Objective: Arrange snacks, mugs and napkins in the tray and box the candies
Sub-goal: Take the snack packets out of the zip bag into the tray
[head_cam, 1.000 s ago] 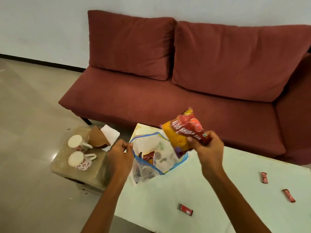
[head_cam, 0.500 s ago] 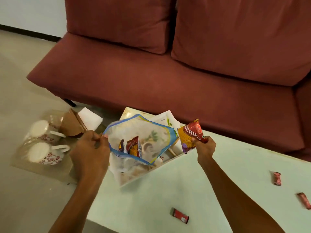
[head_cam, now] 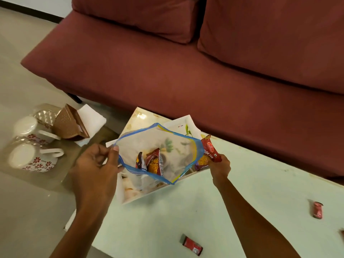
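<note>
Candy (head_cam: 342, 234) cut by right edge, snack packet (head_cam: 208, 155) partly behind bag (head_cam: 158, 146)

The pale green tabletop (head_cam: 232, 211) carries a cream floral tray (head_cam: 137, 197) at its far-left corner and small red-wrapped candies (head_cam: 192, 247) scattered nearer.

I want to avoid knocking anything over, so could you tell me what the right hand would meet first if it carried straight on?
Probably the zip bag: the right hand points its snack packet up-left at the bag's rim, though depth is unclear.

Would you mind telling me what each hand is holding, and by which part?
Left hand pinches the zip bag by its blue rim; right hand grips the snack packet by its lower end.
</note>
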